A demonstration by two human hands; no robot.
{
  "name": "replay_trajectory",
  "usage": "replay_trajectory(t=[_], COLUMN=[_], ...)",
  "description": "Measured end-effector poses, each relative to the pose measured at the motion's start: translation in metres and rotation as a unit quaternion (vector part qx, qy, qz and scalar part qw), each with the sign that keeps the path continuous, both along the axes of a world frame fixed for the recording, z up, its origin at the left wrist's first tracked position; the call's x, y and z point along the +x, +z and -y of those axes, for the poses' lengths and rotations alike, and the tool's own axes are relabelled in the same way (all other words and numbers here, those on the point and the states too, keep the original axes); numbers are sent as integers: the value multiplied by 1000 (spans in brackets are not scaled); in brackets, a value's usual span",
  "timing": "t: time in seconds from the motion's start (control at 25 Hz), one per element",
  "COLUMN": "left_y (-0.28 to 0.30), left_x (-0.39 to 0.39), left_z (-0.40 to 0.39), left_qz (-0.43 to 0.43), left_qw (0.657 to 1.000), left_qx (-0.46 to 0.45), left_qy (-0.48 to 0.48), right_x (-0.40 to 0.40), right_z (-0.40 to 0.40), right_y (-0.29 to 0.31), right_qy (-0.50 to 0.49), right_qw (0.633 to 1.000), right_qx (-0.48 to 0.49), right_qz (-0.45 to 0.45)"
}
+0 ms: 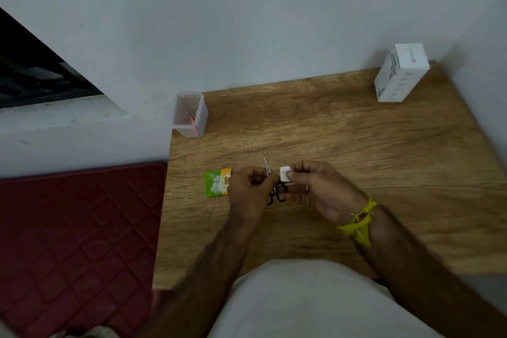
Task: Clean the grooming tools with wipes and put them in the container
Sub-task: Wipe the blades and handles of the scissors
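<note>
Left hand (pixel 247 186) has the scissors (pixel 267 166) in its grip. Right hand (pixel 315 186) pinches a wipe (pixel 284 174) just beside the scissors, blades pointing toward the container (pixel 189 115)

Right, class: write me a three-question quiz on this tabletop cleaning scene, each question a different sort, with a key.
1. True or false: the small scissors lie flat on the table, untouched.
2. Multiple choice: the folded white wipe is pinched by A) the left hand, B) the right hand, C) neither.
3. Fill in: the clear container stands at the table's far ____ corner.

Key: 1 false, the left hand holds them, blades pointing away; 2 B; 3 left.
</note>
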State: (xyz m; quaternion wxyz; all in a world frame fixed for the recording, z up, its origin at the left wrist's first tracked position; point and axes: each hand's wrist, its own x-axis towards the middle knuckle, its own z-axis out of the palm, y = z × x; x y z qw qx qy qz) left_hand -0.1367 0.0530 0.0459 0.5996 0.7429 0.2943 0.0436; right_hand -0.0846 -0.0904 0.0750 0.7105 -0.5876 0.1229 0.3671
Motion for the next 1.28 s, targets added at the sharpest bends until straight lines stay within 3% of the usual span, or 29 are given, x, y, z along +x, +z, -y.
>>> replay_trajectory(t=[0.16,0.32,0.52,0.68,0.76,0.84,1.0,1.12,1.2,1.28], left_y=[13,16,18,26,28,31,40,45,47,48], left_x=[-5,-11,-17,-23,-27,-27,-26,-28,-31,-35], left_z=[4,-1,-1,1,1,1,-2,-4,-5,-3], left_qz=[-5,15,0,5,1,-2,-14,-6,2,11], left_qw=[1000,993,995,989,988,987,976,962,960,959], left_qx=[-25,-113,-89,-139,-146,-156,-213,-266,-270,-268], left_qy=[1,-36,-48,-45,-49,-37,-42,-59,-78,-91], right_x=[0,3,0,-3,-5,-5,-9,-14,-14,-14], right_z=[3,10,14,8,6,6,5,1,-3,-7], right_y=[5,4,-1,-3,-3,-1,10,7,-1,-7], right_qy=[-28,-62,-65,-84,-89,-95,-81,-37,-15,-10], right_qw=[998,994,991,986,991,992,918,793,712,661], right_qx=[21,43,36,50,21,-78,-181,-234,-277,-324], right_qz=[-42,-82,-112,-131,-93,41,343,561,645,676])
